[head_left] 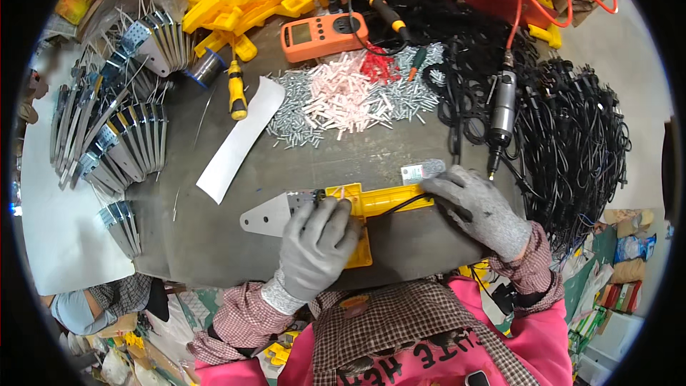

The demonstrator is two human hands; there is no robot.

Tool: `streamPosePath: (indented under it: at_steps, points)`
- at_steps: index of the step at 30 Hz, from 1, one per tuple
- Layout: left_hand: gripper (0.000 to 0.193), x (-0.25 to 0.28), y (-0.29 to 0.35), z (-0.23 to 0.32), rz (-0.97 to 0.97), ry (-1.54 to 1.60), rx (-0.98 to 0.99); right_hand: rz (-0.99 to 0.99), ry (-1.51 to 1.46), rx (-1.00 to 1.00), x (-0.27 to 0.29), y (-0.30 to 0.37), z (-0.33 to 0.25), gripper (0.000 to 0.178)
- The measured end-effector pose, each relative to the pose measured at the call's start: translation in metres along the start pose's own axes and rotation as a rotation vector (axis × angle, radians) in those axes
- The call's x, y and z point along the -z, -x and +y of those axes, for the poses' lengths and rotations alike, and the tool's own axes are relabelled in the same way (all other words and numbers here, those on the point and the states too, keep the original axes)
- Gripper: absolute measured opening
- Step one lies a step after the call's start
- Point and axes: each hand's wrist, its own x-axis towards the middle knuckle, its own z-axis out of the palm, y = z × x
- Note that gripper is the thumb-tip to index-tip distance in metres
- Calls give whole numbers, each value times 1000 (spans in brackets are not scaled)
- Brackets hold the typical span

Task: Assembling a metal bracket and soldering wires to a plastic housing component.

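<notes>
In front of me a yellow plastic housing (393,201) with a long handle part lies on the grey workbench. A flat, tapered metal plate (266,215) with holes sticks out of its left end. My left hand (318,246), in a grey glove, is closed over the joint of plate and housing, hiding much of both. My right hand (482,211), gloved too, has its fingers closed at the handle's right end, where a black cable (400,206) runs along the handle to them. How far the fingers wrap round the handle itself is hidden.
Beyond lie screws (289,111), pale pink sleeves (343,93), an orange multimeter (321,36), a yellow screwdriver (236,89) and a white strip (241,139). An air screwdriver (504,107) and black cables (572,143) are at right. Metal plates with wires (118,121) stand at left.
</notes>
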Motion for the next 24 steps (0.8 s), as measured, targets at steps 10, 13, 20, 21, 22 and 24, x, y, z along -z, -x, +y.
streamPosePath:
  at_steps: [10, 13, 20, 21, 22, 24]
  points:
    - [24, -10, -4, -10, -124, 122, -141, 71, 53, -43, -13, -3, 14, 22]
    - [28, -12, -5, -12, -115, 170, -148, 24, -85, -8, -12, -5, 26, 28]
    - [36, -16, -3, -13, 8, 244, -124, 34, -88, 242, -32, -36, -30, 47]
    - [36, -14, -3, -10, 11, 245, -122, 32, -86, 243, -41, -39, -29, 47]
    - [37, -12, -3, -7, 0, 237, -47, 30, -55, 213, -49, -43, -27, 41]
    - [38, -7, -6, -1, -9, 228, 32, 25, -22, 187, -58, -46, -21, 36]
